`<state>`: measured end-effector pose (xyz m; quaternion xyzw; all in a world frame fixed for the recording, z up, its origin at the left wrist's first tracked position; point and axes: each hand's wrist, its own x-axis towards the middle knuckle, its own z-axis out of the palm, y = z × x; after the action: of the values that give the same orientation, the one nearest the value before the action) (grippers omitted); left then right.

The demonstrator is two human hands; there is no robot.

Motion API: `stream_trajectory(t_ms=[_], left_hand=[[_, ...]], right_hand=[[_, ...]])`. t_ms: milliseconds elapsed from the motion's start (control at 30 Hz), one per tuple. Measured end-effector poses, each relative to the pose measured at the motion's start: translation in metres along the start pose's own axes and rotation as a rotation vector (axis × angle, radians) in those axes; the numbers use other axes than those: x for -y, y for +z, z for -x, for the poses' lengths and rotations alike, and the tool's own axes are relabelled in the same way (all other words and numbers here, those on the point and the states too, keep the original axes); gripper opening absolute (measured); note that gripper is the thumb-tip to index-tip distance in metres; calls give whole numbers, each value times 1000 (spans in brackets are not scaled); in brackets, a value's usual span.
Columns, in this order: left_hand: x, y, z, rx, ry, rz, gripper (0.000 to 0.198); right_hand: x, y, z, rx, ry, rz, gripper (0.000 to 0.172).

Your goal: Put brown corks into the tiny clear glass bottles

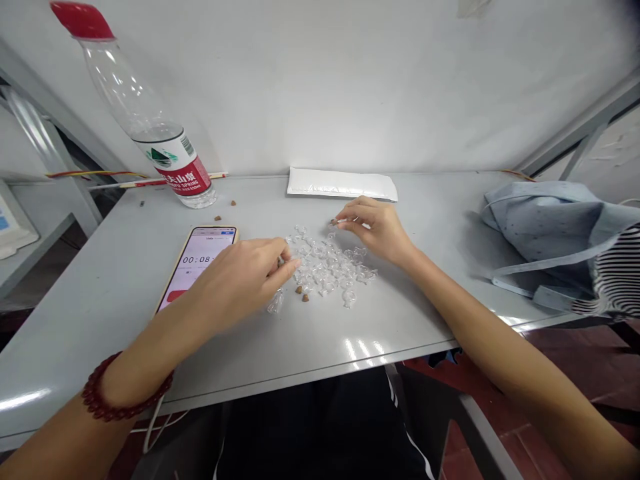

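Observation:
A loose pile of small clear plastic pieces (320, 267) lies on the grey table, between my two hands. My right hand (373, 223) is at the far side of the pile, with thumb and fingertips pinched on a small brown piece (334, 222). My left hand (255, 270) is at the pile's left edge, fingers curled in and thumb stretched along them; what lies inside is mostly hidden. Several more clear pieces (275, 302) show just below that hand. Two brown bits (302, 294) rest at the near edge of the pile.
A phone (200, 260) showing a timer lies partly under my left forearm. Behind it stand a red-capped water bottle (170, 153) and two stray brown bits (217, 218). A white packet (340, 183) lies along the wall. Light blue cloth (550, 227) covers the table's right end.

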<state>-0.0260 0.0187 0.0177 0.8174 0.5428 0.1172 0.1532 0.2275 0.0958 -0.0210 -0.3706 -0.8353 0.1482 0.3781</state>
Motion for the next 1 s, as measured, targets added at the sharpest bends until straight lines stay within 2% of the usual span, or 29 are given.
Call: stream_trajectory(t_ms=[133,200,300,400,567,633,700,867,1000], left_hand=[[-5,7,-1,-146,166,67,28],[-7,8,-3,-164,228,36,30],[-8,7,-5,-159,280,-38,36],[-6,6,-4,-111,289,-76,37],[8,4,-3,-27,228,-103,33],[14,2,-3,-17,200,-88,29],[17,-1,-3,-33,167,-70,28],[15,-9,-1,-92,57,-61,29],[13,-10,0,-86,26,-59,28]], right_hand=[[39,19,7,1,-272,-130,18],[51,26,10,-7,-332,-146,19],[50,27,11,-14,-347,-118,19],[37,17,10,7,-282,-41,21],[26,-2,8,257,-114,-11,12],[27,-5,7,312,-82,-38,11],[26,-6,4,304,-24,-62,15],[8,-1,-3,168,144,-8,20],[-6,3,-3,274,149,36,26]])
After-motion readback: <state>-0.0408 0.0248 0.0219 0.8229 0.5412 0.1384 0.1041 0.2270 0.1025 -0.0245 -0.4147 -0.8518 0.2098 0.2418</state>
